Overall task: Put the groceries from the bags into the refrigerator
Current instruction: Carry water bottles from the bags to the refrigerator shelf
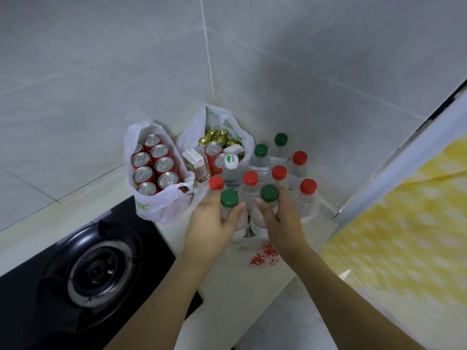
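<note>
Wrapping fingers (pixel 236 210) of the left hand (pixel 212 223) around the near-left green-capped bottle (pixel 229 198), thumb pressing the bottle's right side. Curling fingers (pixel 261 207) of the right hand (pixel 280 218) around the near-right green-capped bottle (pixel 269 193), thumb lying on its left side. Gripping both bottles upright, side by side, at the near edge of the bottle cluster (pixel 278 170). Standing among red, green and white caps, with the cluster resting on the pale surface (pixel 240 279) in the far right corner. Sitting just left of the cluster: an open white bag (pixel 217 147) holding cans, small cartons and gold-wrapped items. Sitting farther left: a second white bag (pixel 161 203) packed with red cans (pixel 154 165). Occupying the near left: a black gas burner (pixel 98 266). Lying flat near the wrists: clear plastic with red print (pixel 265 253).
</note>
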The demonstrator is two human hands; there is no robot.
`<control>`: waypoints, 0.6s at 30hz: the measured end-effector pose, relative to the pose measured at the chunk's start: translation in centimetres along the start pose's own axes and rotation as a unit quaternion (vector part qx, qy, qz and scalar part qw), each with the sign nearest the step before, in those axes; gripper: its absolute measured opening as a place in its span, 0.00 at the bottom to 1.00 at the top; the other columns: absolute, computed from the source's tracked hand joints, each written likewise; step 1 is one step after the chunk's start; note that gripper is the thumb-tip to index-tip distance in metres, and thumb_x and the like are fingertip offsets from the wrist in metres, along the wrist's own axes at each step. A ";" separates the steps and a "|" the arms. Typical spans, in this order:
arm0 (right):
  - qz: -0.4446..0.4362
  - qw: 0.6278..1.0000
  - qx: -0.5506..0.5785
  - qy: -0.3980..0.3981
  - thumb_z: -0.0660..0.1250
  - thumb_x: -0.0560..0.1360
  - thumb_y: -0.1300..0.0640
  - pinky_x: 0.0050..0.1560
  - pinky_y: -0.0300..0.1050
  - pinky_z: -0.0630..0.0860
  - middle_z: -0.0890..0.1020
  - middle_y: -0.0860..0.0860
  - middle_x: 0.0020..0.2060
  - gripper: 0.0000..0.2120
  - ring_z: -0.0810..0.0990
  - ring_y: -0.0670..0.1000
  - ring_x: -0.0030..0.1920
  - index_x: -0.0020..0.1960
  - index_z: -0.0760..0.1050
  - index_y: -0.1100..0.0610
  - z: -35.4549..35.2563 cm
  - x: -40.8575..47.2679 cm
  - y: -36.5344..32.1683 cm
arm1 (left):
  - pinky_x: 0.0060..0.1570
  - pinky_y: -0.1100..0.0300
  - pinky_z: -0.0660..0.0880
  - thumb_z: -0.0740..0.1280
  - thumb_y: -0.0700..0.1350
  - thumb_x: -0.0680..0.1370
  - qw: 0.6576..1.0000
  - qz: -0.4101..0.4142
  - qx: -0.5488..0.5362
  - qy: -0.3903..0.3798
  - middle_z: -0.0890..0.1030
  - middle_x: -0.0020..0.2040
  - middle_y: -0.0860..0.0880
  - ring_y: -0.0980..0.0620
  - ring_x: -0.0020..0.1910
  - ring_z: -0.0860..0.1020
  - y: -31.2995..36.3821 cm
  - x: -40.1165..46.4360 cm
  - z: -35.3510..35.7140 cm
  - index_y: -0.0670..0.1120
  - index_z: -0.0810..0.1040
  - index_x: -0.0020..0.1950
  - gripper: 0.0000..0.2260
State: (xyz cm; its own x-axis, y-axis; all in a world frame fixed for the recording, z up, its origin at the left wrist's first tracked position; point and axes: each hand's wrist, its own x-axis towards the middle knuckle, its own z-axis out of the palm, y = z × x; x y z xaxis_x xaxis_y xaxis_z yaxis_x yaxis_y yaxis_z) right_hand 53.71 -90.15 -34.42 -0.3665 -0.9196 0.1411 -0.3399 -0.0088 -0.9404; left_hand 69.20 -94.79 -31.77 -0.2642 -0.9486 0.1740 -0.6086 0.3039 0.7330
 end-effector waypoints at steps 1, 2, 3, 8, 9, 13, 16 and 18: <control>-0.005 1.000 0.007 0.006 0.64 0.80 0.49 0.52 0.34 0.71 0.77 0.46 0.48 0.09 0.75 0.45 0.51 0.57 0.72 0.51 -0.1 0.2 -1.0 | 0.33 0.64 0.66 0.68 0.58 0.77 1.000 0.016 0.006 0.020 0.77 0.38 0.56 0.59 0.30 0.72 0.5 0.1 -0.7 0.49 0.76 0.52 0.13; -0.007 1.000 0.019 0.010 0.64 0.79 0.48 0.51 0.33 0.71 0.77 0.45 0.48 0.09 0.75 0.44 0.51 0.56 0.72 0.51 -0.2 0.3 -2.3 | 0.35 0.61 0.69 0.67 0.59 0.77 0.998 0.035 0.016 0.043 0.77 0.39 0.56 0.55 0.34 0.74 1.1 0.1 -1.6 0.49 0.77 0.52 0.14; -0.013 0.999 0.029 0.015 0.64 0.79 0.48 0.51 0.32 0.71 0.78 0.45 0.48 0.10 0.76 0.44 0.51 0.56 0.72 0.52 -0.3 0.5 -3.6 | 0.37 0.57 0.71 0.66 0.60 0.77 0.996 0.050 0.025 0.068 0.76 0.40 0.58 0.53 0.38 0.75 1.9 0.2 -2.5 0.49 0.78 0.53 0.15; -0.067 0.996 0.010 0.056 0.62 0.79 0.45 0.54 0.37 0.72 0.78 0.45 0.50 0.15 0.76 0.45 0.52 0.59 0.72 0.55 -0.7 1.5 -9.4 | 0.45 0.57 0.70 0.65 0.57 0.79 0.982 0.061 -0.030 0.177 0.75 0.43 0.54 0.51 0.47 0.73 5.3 -0.3 -6.5 0.46 0.76 0.50 0.14; -0.065 0.996 0.013 0.061 0.62 0.79 0.45 0.52 0.37 0.71 0.78 0.43 0.47 0.15 0.76 0.43 0.49 0.57 0.72 0.55 -0.7 1.6 -10.5 | 0.45 0.58 0.70 0.64 0.56 0.80 0.977 0.045 -0.071 0.195 0.77 0.43 0.54 0.53 0.46 0.74 5.9 -0.2 -7.2 0.46 0.74 0.51 0.13; -0.043 0.994 0.052 0.085 0.65 0.78 0.45 0.46 0.40 0.73 0.77 0.44 0.41 0.13 0.76 0.44 0.42 0.52 0.73 0.54 0.2 2.1 -14.2 | 0.39 0.72 0.68 0.65 0.48 0.82 0.949 -0.001 -0.202 0.242 0.78 0.42 0.56 0.64 0.40 0.76 7.6 0.1 -10.1 0.45 0.71 0.53 0.07; -0.039 0.994 0.060 0.079 0.69 0.76 0.47 0.44 0.42 0.76 0.80 0.46 0.39 0.11 0.78 0.45 0.40 0.47 0.76 0.55 1.4 2.5 -16.0 | 0.34 0.69 0.70 0.65 0.48 0.81 0.945 0.006 -0.196 0.263 0.78 0.38 0.54 0.61 0.34 0.76 7.6 0.4 -12.0 0.46 0.70 0.51 0.07; -0.042 0.995 0.061 0.071 0.70 0.75 0.49 0.43 0.41 0.76 0.81 0.47 0.37 0.09 0.78 0.42 0.37 0.44 0.76 0.54 2.0 2.8 -16.7 | 0.30 0.66 0.69 0.65 0.47 0.81 0.939 -0.009 -0.188 0.288 0.76 0.32 0.54 0.59 0.29 0.74 7.6 0.7 -13.1 0.46 0.70 0.49 0.07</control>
State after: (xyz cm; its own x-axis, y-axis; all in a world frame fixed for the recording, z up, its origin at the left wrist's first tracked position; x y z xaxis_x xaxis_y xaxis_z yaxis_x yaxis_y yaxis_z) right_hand 60.12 -93.38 -18.96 -0.4633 -0.8485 0.2558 -0.2705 -0.1395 -0.9526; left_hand 74.23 -94.28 -17.47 0.2590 -0.8761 0.4067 -0.2725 0.3377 0.9009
